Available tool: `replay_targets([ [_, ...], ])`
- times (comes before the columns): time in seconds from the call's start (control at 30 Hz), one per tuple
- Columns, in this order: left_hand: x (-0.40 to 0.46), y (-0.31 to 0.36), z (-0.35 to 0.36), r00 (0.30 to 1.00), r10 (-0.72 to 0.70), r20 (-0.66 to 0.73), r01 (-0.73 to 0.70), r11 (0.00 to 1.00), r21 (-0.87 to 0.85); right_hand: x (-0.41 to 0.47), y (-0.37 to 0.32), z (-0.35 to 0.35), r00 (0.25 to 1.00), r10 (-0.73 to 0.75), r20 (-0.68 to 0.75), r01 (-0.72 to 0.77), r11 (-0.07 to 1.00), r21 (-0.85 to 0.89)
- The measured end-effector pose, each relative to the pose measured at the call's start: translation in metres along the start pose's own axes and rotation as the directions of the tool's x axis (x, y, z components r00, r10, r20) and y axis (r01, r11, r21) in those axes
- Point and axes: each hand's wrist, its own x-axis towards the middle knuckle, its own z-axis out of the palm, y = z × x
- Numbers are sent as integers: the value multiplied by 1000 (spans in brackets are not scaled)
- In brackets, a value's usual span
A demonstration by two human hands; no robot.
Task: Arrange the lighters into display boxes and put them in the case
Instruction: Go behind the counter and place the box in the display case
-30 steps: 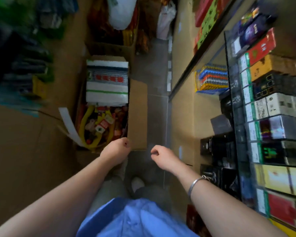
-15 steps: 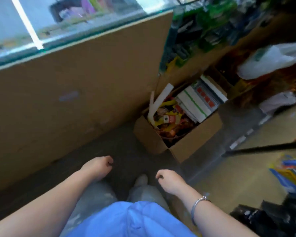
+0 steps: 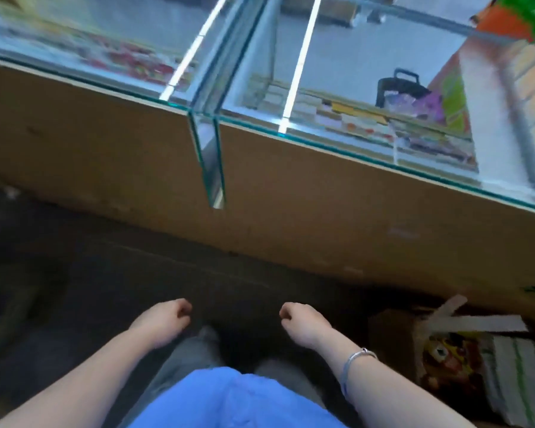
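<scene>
Person: blue top and grey trousers, standing on the dark floor (image 3: 112, 273) just in front of the glass case (image 3: 337, 118).
Left hand (image 3: 164, 319): loosely curled into a soft fist, holding nothing, short of the case's brown front panel.
Right hand (image 3: 303, 322): likewise curled and empty, a silver bracelet (image 3: 354, 359) on its wrist.
Cardboard box (image 3: 393, 335): on the floor to the right of the right hand, against the foot of the case; colourful packets inside, too blurred to tell whether they are lighters.
Glass case: beyond both hands, its worktop of two glass panes meeting at a seam; blurred coloured goods lie under the glass.
</scene>
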Motion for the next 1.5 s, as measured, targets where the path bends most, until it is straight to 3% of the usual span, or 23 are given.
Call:
replay_targets([
  [0.23,-20,-111,-45,965,-220,-146,179,952,-249,61,-158,-7,963,-243,117,265,933,-244],
  [0.33,-26,-145,-58,944,-302,-131,196,837,-511,80,-228,-5,918,-351,183,395,853,-341],
  [0.53,-30,-171,-121,909,-327,-258,-4,613,-790,93,-351,-29,790,-564,241,613,722,-321],
  [0.63,-26,-185,-180,844,-375,-384,-163,503,-849,92,-419,-56,689,-686,233,725,654,-217],
  [0.83,-19,-201,-305,664,-488,-567,-411,395,-821,86,-521,-136,389,-921,33,909,378,-177],
  [0.9,-11,-203,-347,592,-500,-632,-496,392,-775,90,-551,-166,337,-938,-84,933,344,-109],
  [1.0,1,-205,-402,497,-501,-709,-593,400,-699,99,-586,-206,311,-898,-311,938,342,-49],
  [1.07,10,-206,-430,484,-475,-735,-624,402,-670,106,-597,-225,318,-835,-448,933,360,-8],
  [1.17,27,-206,-464,521,-417,-744,-643,382,-664,117,-603,-251,327,-701,-633,933,348,96],
  [1.27,50,-210,-495,552,-372,-746,-663,348,-663,136,-608,-277,278,-510,-814,933,346,101],
  [1.37,76,-213,-524,604,-270,-750,-661,355,-661,166,-614,-297,256,-254,-933,882,457,117],
  [1.43,96,-213,-541,639,-187,-746,-655,377,-655,186,-617,-302,348,-109,-931,813,530,242],
  [1.5,116,-210,-555,682,-88,-726,-637,416,-649,197,-619,-299,519,15,-855,755,461,467],
])
